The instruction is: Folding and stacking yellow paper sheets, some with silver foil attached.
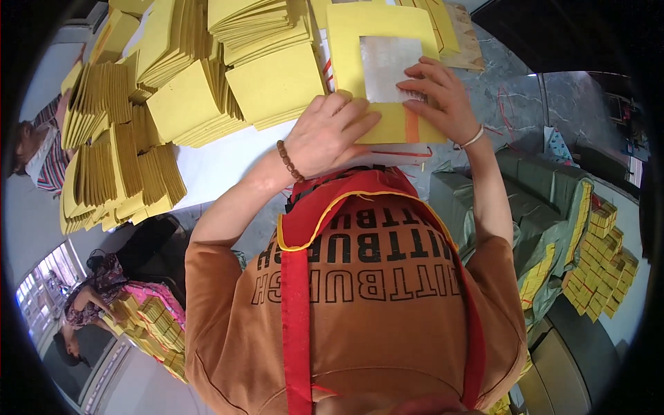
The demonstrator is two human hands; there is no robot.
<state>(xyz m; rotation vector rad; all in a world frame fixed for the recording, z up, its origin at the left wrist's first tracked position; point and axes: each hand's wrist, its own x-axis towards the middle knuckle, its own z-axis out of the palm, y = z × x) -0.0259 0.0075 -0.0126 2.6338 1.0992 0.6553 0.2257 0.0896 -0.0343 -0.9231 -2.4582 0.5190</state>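
Note:
A yellow paper sheet [346, 41] with a silver foil square [387, 66] lies in front of me. Along its near side runs a yellow band [384, 117], apparently a folded-up edge, with an orange stripe [412, 123]. My left hand [332, 131], a beaded bracelet at its wrist, is curled over the near left corner of the sheet, holding that edge with fingers closed. My right hand [443, 100] rests on the sheet's right side, fingers apart and reaching over the foil. Its fingertips touch the foil's right part.
Many yellow paper stacks [273, 83] stand left of the sheet, on a white surface [221, 162]. A wooden board [467, 38] shows at the back right. Green-wrapped bundles [526, 187] and tied yellow bundles [602, 270] stand at right. Another person [97, 294] works at lower left.

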